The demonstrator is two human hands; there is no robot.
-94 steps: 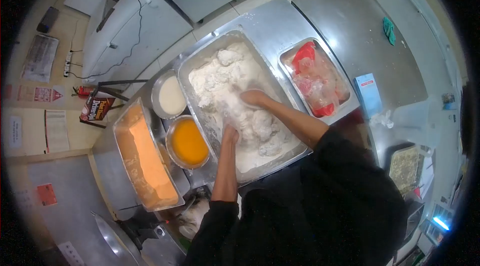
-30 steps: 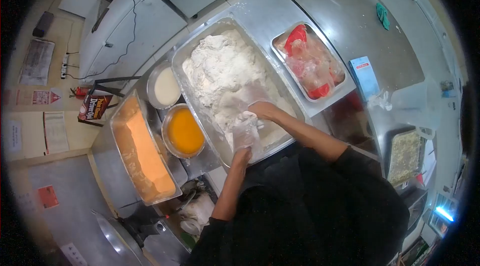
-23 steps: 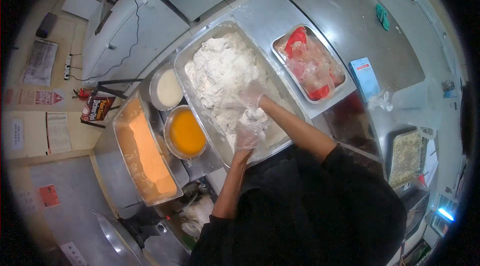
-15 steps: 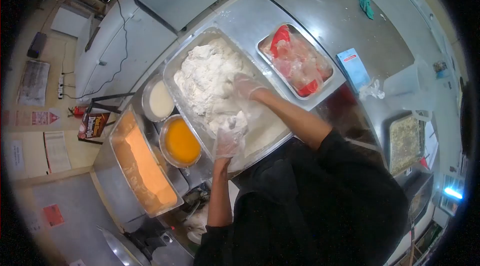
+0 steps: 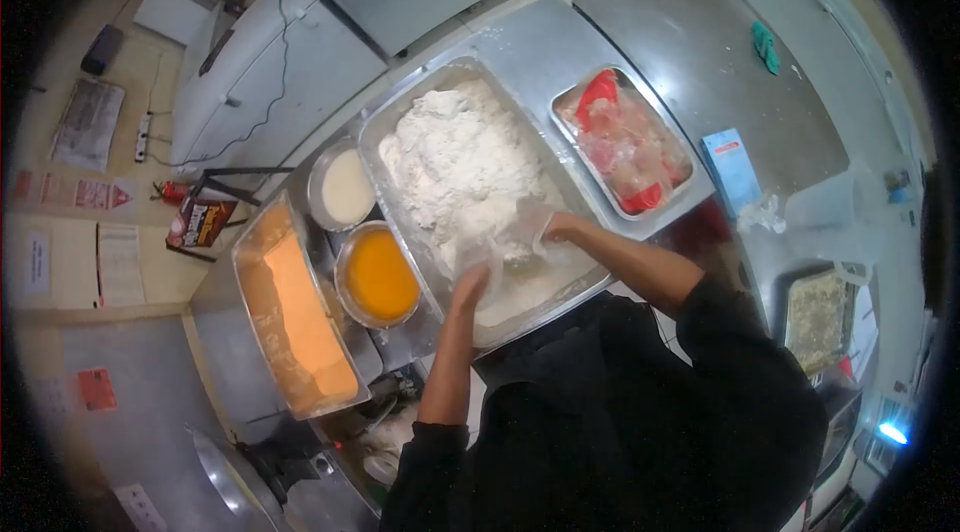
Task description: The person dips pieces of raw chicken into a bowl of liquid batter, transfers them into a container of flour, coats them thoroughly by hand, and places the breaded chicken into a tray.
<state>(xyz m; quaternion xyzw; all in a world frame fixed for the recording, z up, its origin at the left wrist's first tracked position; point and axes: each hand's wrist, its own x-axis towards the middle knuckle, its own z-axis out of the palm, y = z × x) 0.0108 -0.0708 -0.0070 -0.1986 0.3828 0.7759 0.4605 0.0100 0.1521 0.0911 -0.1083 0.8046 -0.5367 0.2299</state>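
A large metal tray (image 5: 375, 117) holds a heap of white flour (image 5: 455, 147), piled highest toward its far side. At the near part of the heap, my left hand (image 5: 480, 260) is in a clear plastic glove, touching the flour. My right hand (image 5: 535, 229), gloved the same way, is close beside it on the right. Between the hands lies some lumpy, flour-covered matter; whether either hand grips it I cannot make out. The fingers of both hands are blurred and partly hidden by flour and gloves.
Left of the tray stand a bowl of pale liquid (image 5: 346, 190), a bowl of orange-yellow liquid (image 5: 380, 277) and a long pan of orange powder (image 5: 300, 307). On the right are a tray of raw meat in plastic (image 5: 625, 142), a blue box (image 5: 732, 172) and a green cloth (image 5: 766, 49).
My right hand has drawn back from the middle of the flour toward the near side. My left hand has moved slightly, and the hands are closer together. The view has shifted a little.
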